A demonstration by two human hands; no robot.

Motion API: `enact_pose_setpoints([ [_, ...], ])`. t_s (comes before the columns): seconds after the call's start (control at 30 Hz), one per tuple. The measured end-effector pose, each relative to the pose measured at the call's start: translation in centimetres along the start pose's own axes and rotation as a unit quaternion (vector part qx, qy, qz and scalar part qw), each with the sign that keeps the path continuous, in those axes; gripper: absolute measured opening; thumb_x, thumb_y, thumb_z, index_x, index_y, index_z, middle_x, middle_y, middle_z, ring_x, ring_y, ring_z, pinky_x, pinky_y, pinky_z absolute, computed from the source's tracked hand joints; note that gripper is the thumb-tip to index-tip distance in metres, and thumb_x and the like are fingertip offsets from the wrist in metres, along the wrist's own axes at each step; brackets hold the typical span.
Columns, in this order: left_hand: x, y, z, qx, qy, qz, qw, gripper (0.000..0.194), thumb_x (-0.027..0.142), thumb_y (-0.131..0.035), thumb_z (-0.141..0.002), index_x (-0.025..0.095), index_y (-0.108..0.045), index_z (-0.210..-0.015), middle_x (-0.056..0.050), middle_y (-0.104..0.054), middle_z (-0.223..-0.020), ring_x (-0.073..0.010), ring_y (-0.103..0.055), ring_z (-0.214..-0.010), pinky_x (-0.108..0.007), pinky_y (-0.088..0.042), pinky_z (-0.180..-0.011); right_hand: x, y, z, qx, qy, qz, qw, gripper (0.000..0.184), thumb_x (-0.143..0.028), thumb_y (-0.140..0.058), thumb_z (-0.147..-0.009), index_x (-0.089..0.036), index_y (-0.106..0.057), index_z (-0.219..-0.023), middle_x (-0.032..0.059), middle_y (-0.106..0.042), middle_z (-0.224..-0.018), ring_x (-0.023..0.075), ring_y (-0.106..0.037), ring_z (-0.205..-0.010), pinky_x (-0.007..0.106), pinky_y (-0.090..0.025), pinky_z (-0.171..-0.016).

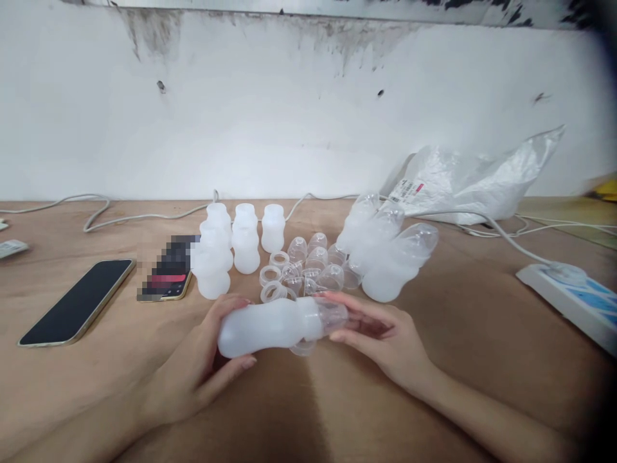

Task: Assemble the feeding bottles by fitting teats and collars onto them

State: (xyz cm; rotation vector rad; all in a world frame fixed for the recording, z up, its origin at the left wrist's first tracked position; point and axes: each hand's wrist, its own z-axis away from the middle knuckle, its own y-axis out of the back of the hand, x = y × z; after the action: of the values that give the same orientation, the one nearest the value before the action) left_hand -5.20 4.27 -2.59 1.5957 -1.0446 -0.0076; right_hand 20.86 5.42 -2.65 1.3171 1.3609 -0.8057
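A frosted white baby bottle (263, 326) with a clear cap (333, 315) lies sideways in the air between my hands. My left hand (212, 354) wraps round its base end. With fingers and thumb, my right hand (380, 331) grips the clear cap at the other end. Behind the bottle are several loose clear caps (317, 259) and a few clear collar rings (271, 276). Frosted bottles without caps (247, 247) stand to the left of these. Over on the right is a cluster of capped bottles (388, 276), some of them leaning.
Two phones, one dark (77, 305) and one with a lit screen (166, 273), lie at left. A power strip (569, 296) sits at right, its cable running back. A clear plastic bag (457, 183) rests against the white wall (270, 116). Thin cables (144, 222) cross the table's back.
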Motion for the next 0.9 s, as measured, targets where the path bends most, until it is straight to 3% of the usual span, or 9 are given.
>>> enact_pose_setpoints([
  [0.13,-0.2,0.0,0.1,-0.003,0.007,0.023,1.000,0.051,0.029,-0.049,-0.081,0.029,-0.023,-0.124,-0.007,-0.047,-0.119,-0.0236,-0.051,-0.103,-0.031,-0.047,-0.083,-0.4,0.2,0.0,0.005,0.041,0.029,0.999,0.040,-0.016,-0.071,-0.064,-0.035,-0.067,-0.098,-0.0022,-0.069,-0.099,0.0166,-0.068,-0.077,0.027,-0.059,-0.067],
  [0.27,-0.5,-0.1,0.1,-0.002,-0.028,0.055,0.998,0.057,0.032,-0.054,-0.079,0.029,-0.025,-0.127,-0.007,-0.046,-0.118,-0.0238,-0.052,-0.098,-0.033,-0.048,-0.079,-0.9,1.5,-0.1,0.016,0.143,0.068,0.987,0.040,-0.019,-0.068,-0.069,-0.035,-0.062,-0.105,0.0002,-0.067,-0.100,0.0185,-0.064,-0.089,0.028,-0.056,-0.071],
  [0.37,-0.8,-0.5,0.2,-0.015,0.000,0.101,0.995,0.059,0.030,-0.051,-0.081,0.028,-0.020,-0.131,-0.005,-0.051,-0.099,-0.0162,-0.054,-0.075,-0.026,-0.049,-0.061,-1.9,3.0,-0.3,0.116,0.241,0.067,0.961,0.042,-0.026,-0.064,-0.074,-0.031,-0.054,-0.114,0.0041,-0.066,-0.099,0.0209,-0.063,-0.087,0.034,-0.054,-0.068],
  [0.47,-1.1,-1.1,0.4,-0.004,0.017,0.131,0.991,0.059,0.028,-0.051,-0.082,0.028,-0.019,-0.132,-0.004,-0.049,-0.095,-0.0139,-0.052,-0.069,-0.026,-0.048,-0.059,-3.5,4.3,-0.7,0.264,0.331,0.058,0.904,0.038,-0.038,-0.066,-0.069,-0.030,-0.056,-0.105,0.0030,-0.062,-0.083,0.0205,-0.059,-0.072,0.034,-0.048,-0.057],
  [0.53,-1.3,-1.3,0.5,0.005,0.020,0.145,0.989,0.057,0.027,-0.051,-0.082,0.029,-0.021,-0.131,-0.005,-0.048,-0.098,-0.0134,-0.051,-0.069,-0.026,-0.049,-0.059,-4.3,5.1,-0.9,0.333,0.337,0.103,0.875,0.038,-0.038,-0.069,-0.063,-0.031,-0.056,-0.099,0.0008,-0.056,-0.075,0.0175,-0.054,-0.062,0.032,-0.043,-0.055],
  [0.63,-1.4,-1.5,0.6,0.003,0.026,0.158,0.987,0.056,0.027,-0.050,-0.083,0.030,-0.021,-0.131,-0.005,-0.047,-0.097,-0.0127,-0.050,-0.067,-0.026,-0.049,-0.057,-4.3,6.3,-1.1,0.327,0.360,0.207,0.849,0.046,-0.025,-0.073,-0.058,-0.027,-0.054,-0.100,0.0011,-0.050,-0.077,0.0151,-0.050,-0.060,0.030,-0.040,-0.051],
  [0.77,-1.3,-1.3,0.5,0.005,0.019,0.149,0.989,0.056,0.026,-0.050,-0.083,0.031,-0.021,-0.131,-0.004,-0.047,-0.096,-0.0120,-0.050,-0.065,-0.025,-0.049,-0.055,-2.7,7.2,-1.3,0.323,0.325,0.292,0.840,0.057,-0.017,-0.073,-0.056,-0.023,-0.050,-0.108,0.0027,-0.050,-0.086,0.0142,-0.050,-0.065,0.028,-0.041,-0.052],
  [0.9,-1.1,-1.2,0.5,0.007,0.020,0.152,0.988,0.055,0.027,-0.049,-0.083,0.030,-0.022,-0.131,-0.005,-0.047,-0.098,-0.0116,-0.050,-0.065,-0.023,-0.049,-0.053,-1.7,7.2,-1.5,0.337,0.255,0.349,0.837,0.055,-0.021,-0.069,-0.057,-0.021,-0.049,-0.108,-0.0007,-0.046,-0.076,0.0132,-0.048,-0.060,0.030,-0.043,-0.054],
])
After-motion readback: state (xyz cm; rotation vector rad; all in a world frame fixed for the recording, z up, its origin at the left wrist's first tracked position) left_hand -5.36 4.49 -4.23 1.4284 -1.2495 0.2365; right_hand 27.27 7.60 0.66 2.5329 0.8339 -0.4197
